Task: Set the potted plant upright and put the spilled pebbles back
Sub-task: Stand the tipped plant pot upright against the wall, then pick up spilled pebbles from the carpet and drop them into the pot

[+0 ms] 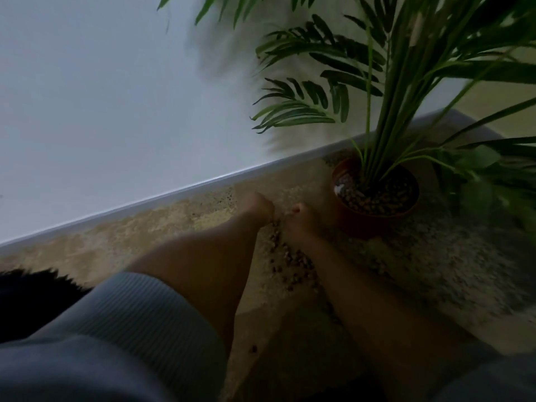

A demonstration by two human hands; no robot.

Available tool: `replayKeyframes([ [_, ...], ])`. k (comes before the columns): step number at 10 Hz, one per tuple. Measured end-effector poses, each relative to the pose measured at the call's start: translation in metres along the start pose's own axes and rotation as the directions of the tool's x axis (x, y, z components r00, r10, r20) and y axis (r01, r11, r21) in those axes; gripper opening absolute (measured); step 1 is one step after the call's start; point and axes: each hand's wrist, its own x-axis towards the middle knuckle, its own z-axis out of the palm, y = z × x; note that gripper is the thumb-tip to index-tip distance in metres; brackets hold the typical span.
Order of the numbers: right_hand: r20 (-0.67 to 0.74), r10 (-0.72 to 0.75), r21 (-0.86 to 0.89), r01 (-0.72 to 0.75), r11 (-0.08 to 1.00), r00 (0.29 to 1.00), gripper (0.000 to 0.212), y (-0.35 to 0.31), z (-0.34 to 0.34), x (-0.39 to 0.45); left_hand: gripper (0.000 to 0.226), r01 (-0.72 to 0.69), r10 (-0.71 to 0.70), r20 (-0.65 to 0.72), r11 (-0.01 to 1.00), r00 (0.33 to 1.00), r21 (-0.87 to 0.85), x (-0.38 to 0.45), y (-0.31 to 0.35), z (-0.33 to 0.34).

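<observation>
While your left hand and right hand reach down side by side onto the floor, spilled pebbles lie between and beneath them. Blur hides whether either hand grips anything. At two o'clock from your hands, the potted plant stands upright.

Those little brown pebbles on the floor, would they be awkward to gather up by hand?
Probably fiddly. The pebbles look small and rounded, so they would likely roll and scatter when pushed. They lie loose between the left hand and right hand, so scooping should beat pinching. Each seems light.
</observation>
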Motion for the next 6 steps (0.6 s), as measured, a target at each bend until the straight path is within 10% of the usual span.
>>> replayKeyframes([
  [1,0.009,-0.002,0.013,0.002,1.000,1.000,0.013,0.003,0.018,0.006,0.030,-0.102,0.104,-0.048,0.994,0.993,0.043,0.010,-0.025,-0.005],
  [6,0.140,-0.095,-0.542,0.157,0.825,0.986,0.065,0.028,0.077,0.088,0.043,-0.005,-0.021,0.185,0.991,0.983,0.137,0.079,-0.113,0.037],
])
